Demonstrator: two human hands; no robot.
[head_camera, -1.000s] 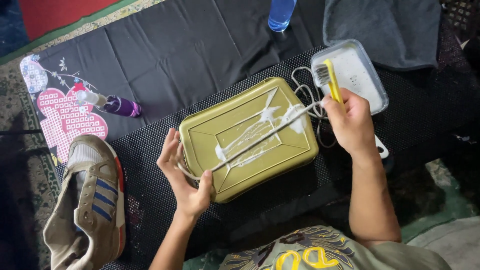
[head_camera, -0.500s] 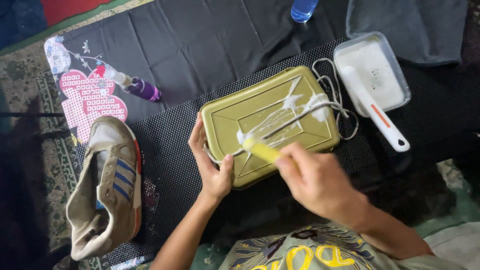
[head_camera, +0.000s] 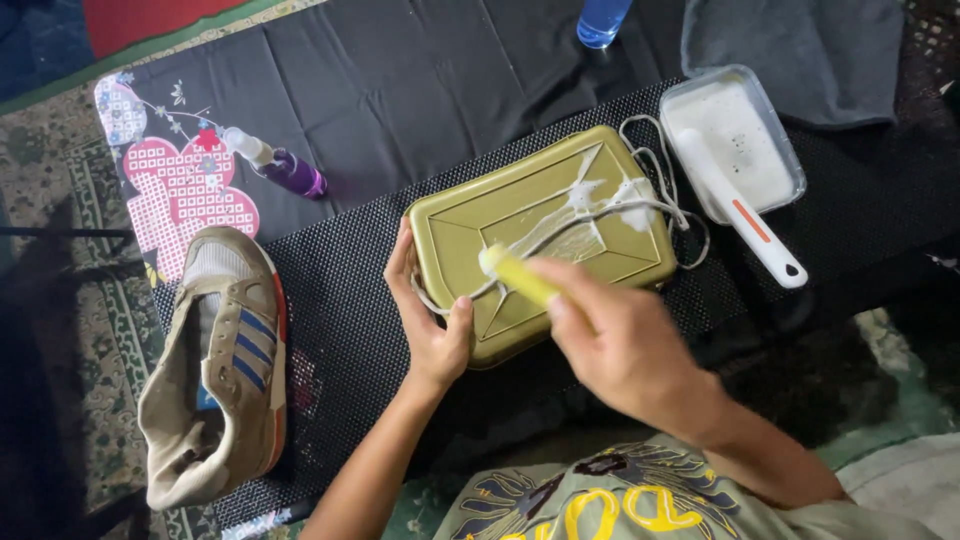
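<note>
An olive-gold metal tray lies upside down on a black mesh mat, with a white soapy shoelace stretched across it. My left hand grips the tray's near-left edge and pins the lace end there with the thumb. My right hand holds a small yellow-handled brush, its head pressed on the lace near the tray's left side.
A beige sneaker with blue stripes lies at the left. A purple spray bottle rests on dark cloth. A clear tub of soapy water holds a white brush. A blue bottle and grey cloth sit at the back.
My right hand left the tub with the yellow brush and came down to the lace on the tray's left side. The view shifted so the tray sits further right.
</note>
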